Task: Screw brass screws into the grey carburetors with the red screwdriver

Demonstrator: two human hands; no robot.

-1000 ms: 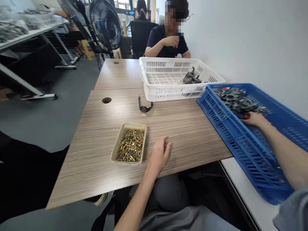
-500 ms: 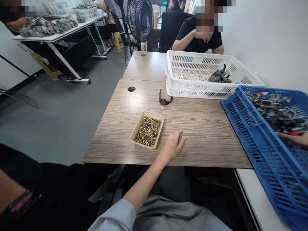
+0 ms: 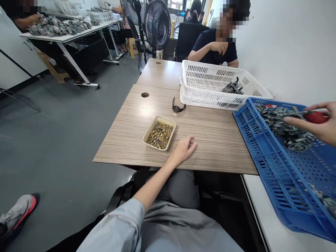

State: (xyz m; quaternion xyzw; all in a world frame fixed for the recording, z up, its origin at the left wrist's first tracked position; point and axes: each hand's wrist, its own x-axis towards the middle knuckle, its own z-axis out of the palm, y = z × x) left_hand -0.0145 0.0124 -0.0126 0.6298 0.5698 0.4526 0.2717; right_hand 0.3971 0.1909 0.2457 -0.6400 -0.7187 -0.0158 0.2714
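My left hand point(image 3: 183, 148) rests on the wooden table point(image 3: 210, 140) near its front edge, fingers loosely curled, holding nothing, just right of a beige tray of brass screws point(image 3: 159, 133). My right hand point(image 3: 319, 122) hovers above the blue crate point(image 3: 265, 164) at the right, fingers closed on a red-handled tool point(image 3: 313, 116) with a metal tip. Below it in the crate lies a heap of dark grey metal parts point(image 3: 285, 124).
A white crate point(image 3: 204, 87) with a few dark parts stands at the back of the table; a black wristwatch point(image 3: 177, 107) lies before it. A person in a dark shirt point(image 3: 215, 45) sits beyond. Fans point(image 3: 157, 24) and other work tables point(image 3: 65, 35) stand at the left.
My right hand has risen out of the blue crate with the red-handled tool. My left hand has stayed on the table. The camera has swung left and back.
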